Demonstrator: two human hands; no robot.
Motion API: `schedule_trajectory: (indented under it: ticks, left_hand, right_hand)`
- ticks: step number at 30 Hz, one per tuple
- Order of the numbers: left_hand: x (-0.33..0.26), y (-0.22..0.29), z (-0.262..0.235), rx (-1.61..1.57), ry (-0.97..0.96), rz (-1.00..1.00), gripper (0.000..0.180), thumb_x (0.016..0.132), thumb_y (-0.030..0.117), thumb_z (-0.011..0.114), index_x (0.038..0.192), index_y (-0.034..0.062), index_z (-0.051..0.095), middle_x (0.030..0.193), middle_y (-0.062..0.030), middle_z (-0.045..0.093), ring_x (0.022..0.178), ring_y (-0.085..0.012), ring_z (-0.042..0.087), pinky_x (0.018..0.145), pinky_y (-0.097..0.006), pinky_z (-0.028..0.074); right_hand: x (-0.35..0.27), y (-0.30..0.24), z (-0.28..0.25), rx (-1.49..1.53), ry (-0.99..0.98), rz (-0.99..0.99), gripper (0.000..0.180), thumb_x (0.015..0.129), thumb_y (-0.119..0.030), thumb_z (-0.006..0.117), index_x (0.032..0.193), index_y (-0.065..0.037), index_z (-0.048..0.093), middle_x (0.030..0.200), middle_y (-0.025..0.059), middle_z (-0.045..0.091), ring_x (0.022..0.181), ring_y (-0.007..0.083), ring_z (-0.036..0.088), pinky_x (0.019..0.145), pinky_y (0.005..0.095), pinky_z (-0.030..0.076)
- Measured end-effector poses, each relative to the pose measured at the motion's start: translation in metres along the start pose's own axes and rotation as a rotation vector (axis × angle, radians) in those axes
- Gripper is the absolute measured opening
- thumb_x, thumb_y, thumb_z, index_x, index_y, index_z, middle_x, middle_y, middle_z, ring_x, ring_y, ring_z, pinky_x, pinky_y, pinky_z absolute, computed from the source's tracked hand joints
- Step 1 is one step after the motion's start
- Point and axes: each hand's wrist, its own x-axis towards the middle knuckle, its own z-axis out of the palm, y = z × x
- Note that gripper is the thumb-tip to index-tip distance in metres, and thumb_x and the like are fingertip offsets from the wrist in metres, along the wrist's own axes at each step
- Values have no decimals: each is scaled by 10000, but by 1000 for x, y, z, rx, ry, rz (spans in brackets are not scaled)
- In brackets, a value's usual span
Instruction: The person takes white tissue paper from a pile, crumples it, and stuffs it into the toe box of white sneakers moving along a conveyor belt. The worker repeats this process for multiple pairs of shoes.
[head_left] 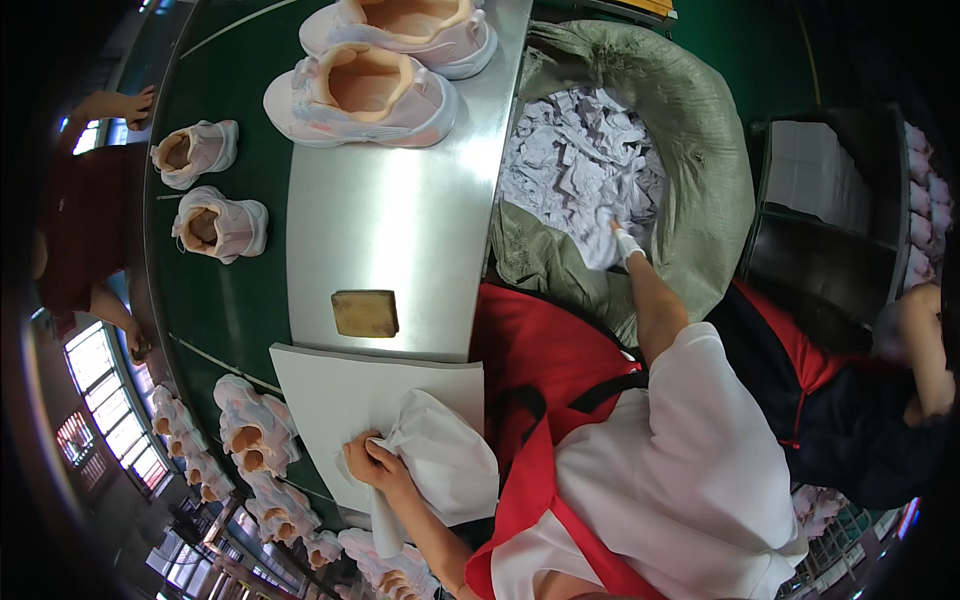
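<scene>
My left hand [375, 465] is closed on a loose sheet of white paper [440, 445], which bunches up at the fingers. Under it lies a stack of flat white sheets [325, 385] at the near end of the metal table. My right arm stretches out to a big olive-green sack [710, 170]. Inside its mouth, my right hand [627, 243], with a white wrap around part of it, touches crumpled white paper wads [575, 160]. Its fingers are blurred among the wads, so their grip is unclear.
A brown block [365, 313] sits on the metal table [385, 220], beyond the stack. Two pale pastel sneakers [365, 95] stand at its far end. More sneakers [220, 225] line the green belt [240, 300] at left, with another person [90, 220] beyond. A dark cart [830, 245] stands right.
</scene>
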Motion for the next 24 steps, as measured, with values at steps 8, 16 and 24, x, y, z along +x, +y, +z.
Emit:
schedule_trajectory:
  ticks: [8, 16, 24]
  left_hand:
    - [-4, -3, -11, 43, -70, 33, 251, 921, 141, 417, 771, 13, 573, 696, -93, 546, 608, -244, 492, 577, -339, 377]
    - [-6, -6, -10, 26, -39, -10, 241, 879, 144, 445, 726, 30, 593, 631, -102, 531, 582, -275, 457, 548, -378, 347]
    - [-9, -9, -15, 29, -65, 25, 218, 904, 100, 423, 779, 11, 578, 696, -108, 545, 614, -257, 493, 574, -350, 378]
  right_hand:
    - [-52, -79, 172, -602, -77, -945, 633, 738, -445, 618, 1246, -93, 480, 1104, 217, 598, 980, 370, 582, 893, 418, 439]
    - [-88, -108, 124, -753, -253, -947, 704, 719, -485, 654, 1304, -155, 443, 1225, 229, 526, 1118, 409, 505, 941, 420, 409]
    - [-111, -72, 24, -70, 360, -633, 314, 765, -247, 674, 997, -39, 631, 947, 167, 655, 926, 314, 617, 828, 391, 471]
